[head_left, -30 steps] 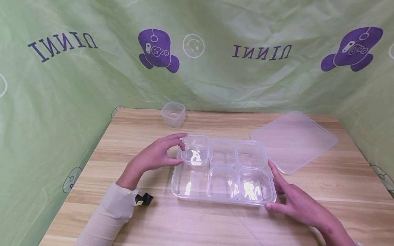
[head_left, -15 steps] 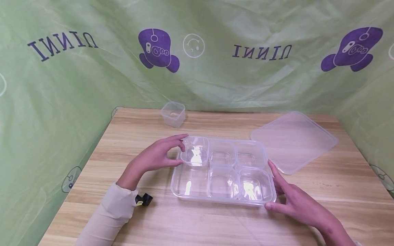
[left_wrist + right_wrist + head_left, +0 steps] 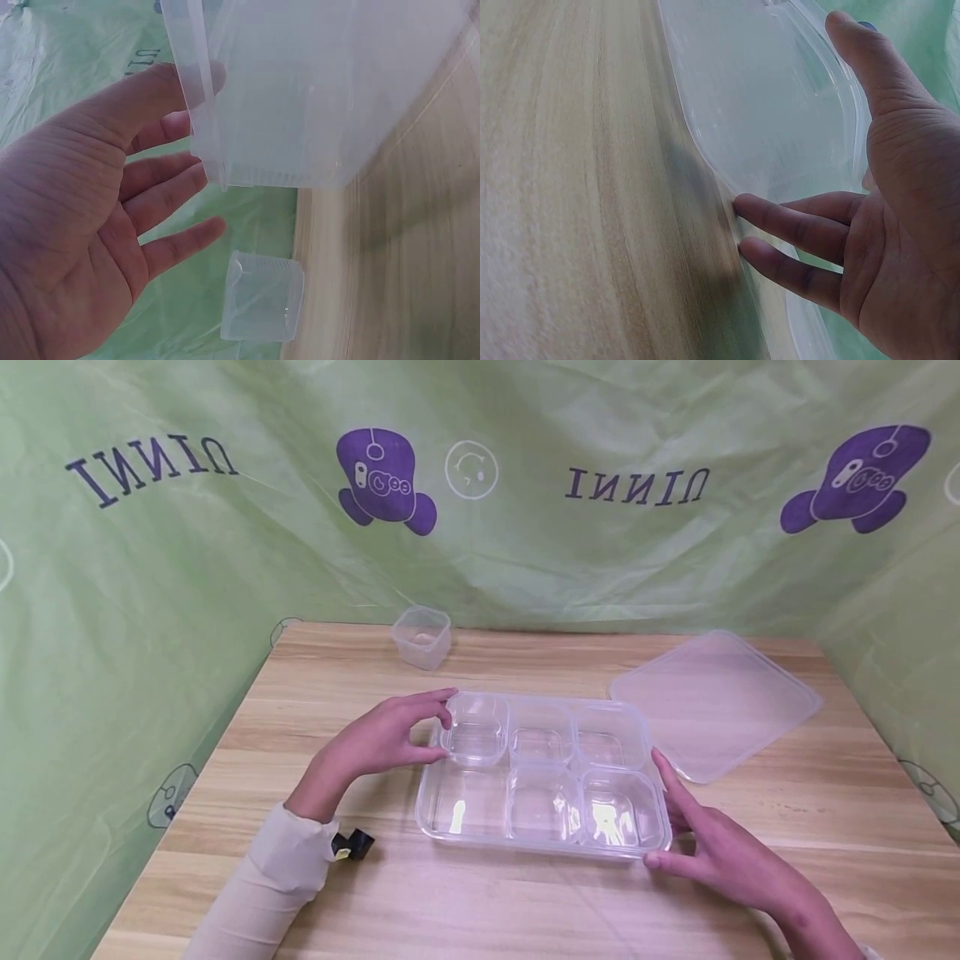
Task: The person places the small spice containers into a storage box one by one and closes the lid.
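Clear box (image 3: 480,806) bracketed from both ends

And here we are at the middle of the table (image 3: 450,910), where I have the box sitting lengthwise, side to side. My left hand (image 3: 382,735) is at its far-left corner, thumb and index finger set wide apart, their tips at the left side of the far-left cup (image 3: 476,739). Whether they pinch that cup or merely rest against it, I cannot tell; the left wrist feed gives me the thumb tip overlapping a translucent wall, the little finger out straight.

The cup itself sits in the box's far-left corner, and four other cups (image 3: 543,806) share the box: two more along the far side, two in the near row, at the middle and the right. At the near-left corner, the box's floor shows.

Over to the right hand (image 3: 708,839): spread, fingers fairly straight, thumb by the near-right corner of the box and index finger along its right end, curled round nothing.

Towards the table's far-right corner, a translucent lid (image 3: 723,702) lies flat, just beside the box. Near the far edge, left of centre, stands a loose cup (image 3: 422,639), upright. Green cloth (image 3: 525,560) hangs beyond.
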A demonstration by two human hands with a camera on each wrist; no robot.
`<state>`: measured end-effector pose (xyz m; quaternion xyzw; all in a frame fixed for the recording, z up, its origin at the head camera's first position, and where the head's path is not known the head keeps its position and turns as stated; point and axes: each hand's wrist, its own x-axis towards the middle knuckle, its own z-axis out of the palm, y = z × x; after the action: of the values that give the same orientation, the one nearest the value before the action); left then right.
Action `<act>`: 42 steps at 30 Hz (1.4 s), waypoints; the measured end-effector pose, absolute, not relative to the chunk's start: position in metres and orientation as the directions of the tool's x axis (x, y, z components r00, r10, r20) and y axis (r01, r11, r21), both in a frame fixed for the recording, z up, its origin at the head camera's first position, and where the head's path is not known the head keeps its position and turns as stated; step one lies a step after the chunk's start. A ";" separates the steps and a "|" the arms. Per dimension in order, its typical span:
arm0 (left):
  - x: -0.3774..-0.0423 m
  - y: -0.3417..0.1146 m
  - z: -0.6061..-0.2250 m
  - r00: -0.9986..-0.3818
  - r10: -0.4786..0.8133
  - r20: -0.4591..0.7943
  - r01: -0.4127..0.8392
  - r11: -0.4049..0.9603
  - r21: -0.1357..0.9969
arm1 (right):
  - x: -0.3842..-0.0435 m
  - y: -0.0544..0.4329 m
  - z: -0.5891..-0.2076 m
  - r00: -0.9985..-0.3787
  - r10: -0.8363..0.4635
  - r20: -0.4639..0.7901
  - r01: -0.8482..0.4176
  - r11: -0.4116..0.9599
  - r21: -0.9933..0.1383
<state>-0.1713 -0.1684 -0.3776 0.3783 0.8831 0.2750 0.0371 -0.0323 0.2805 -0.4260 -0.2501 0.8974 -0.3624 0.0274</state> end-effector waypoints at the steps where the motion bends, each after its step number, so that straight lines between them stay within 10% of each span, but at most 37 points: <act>1: -0.171 -0.168 -0.377 -0.712 0.688 0.140 0.647 0.567 0.510 | -0.032 0.280 -0.426 -0.873 -0.469 0.132 -0.429 0.613 -0.664; 42: -0.164 -0.157 -0.368 -0.729 0.684 0.024 0.630 0.657 0.414 | -0.031 0.279 -0.426 -0.890 -0.443 0.103 -0.392 0.633 -0.667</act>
<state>-0.1636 -0.1571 -0.3676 0.3621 0.9077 0.2012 0.0673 -0.0312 0.2789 -0.4260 -0.2313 0.9030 -0.3604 0.0356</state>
